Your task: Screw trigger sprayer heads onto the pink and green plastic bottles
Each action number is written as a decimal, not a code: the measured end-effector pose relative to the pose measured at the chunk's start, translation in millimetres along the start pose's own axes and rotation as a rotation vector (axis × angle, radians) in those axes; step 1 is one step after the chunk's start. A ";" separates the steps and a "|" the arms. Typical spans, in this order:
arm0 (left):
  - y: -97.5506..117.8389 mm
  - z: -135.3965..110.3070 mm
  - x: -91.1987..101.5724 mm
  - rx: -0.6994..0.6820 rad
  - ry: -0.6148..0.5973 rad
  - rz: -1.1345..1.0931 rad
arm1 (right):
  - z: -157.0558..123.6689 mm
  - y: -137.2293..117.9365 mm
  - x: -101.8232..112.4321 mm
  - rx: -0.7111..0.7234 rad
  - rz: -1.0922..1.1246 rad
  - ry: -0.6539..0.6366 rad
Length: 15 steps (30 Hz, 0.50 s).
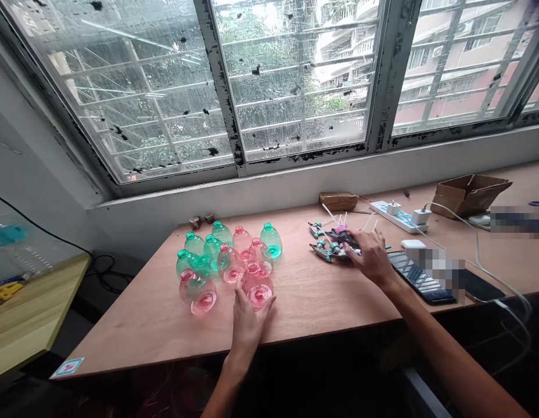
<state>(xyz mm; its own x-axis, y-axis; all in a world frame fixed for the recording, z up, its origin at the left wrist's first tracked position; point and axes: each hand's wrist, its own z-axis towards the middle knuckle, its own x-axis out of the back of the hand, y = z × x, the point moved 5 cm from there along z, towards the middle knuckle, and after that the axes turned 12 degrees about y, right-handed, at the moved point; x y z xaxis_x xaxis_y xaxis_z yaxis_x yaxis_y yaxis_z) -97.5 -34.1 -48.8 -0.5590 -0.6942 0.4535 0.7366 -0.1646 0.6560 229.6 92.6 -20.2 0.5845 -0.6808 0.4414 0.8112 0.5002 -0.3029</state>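
My left hand (247, 318) wraps its thumb and fingers round the lower part of a clear pink bottle (257, 285), which stands uncapped on the table. Close behind and beside it are more pink bottles (230, 266) and several green bottles (270, 241), all with open necks. Over to the right, my right hand (370, 255) reaches into a small pile of trigger spray heads (324, 251) with thin white tubes sticking up. Its thumb and fingertips close on a dark spray head with a pink collar (340, 229).
A power strip (399, 217) with white plugs and cables lies at the back right, near an open cardboard box (467, 194). Dark phones (421, 278) and a white case (413, 245) lie beside my right forearm. A brown package (338, 201) rests by the wall.
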 end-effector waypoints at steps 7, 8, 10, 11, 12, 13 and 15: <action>24.4 -14.6 -4.6 -0.281 -0.058 0.151 | -13.5 -36.5 69.3 -0.459 0.513 -0.046; 25.7 -15.8 -5.9 -0.301 -0.060 0.178 | -15.9 -40.6 77.0 -0.475 0.537 -0.064; 26.2 -17.0 -7.6 -0.322 -0.056 0.208 | -19.1 -44.2 89.6 -0.503 0.547 -0.081; 26.0 -17.2 -8.1 -0.328 -0.051 0.211 | -19.7 -44.4 94.1 -0.515 0.545 -0.090; 25.6 -17.4 -8.6 -0.334 -0.046 0.211 | -19.8 -44.0 97.2 -0.525 0.544 -0.101; 25.2 -17.5 -9.2 -0.341 -0.044 0.212 | -19.4 -43.5 99.1 -0.534 0.545 -0.114; 24.5 -17.7 -10.3 -0.354 -0.044 0.219 | -18.2 -43.5 99.6 -0.550 0.553 -0.139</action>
<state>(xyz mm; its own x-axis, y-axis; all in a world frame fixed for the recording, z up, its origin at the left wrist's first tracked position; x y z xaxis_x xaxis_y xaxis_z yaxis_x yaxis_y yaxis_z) -67.0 -43.4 -48.0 -0.3843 -0.7103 0.5897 0.9211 -0.2521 0.2966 252.8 -6.7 21.5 0.9274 -0.3192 0.1951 0.3153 0.3860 -0.8669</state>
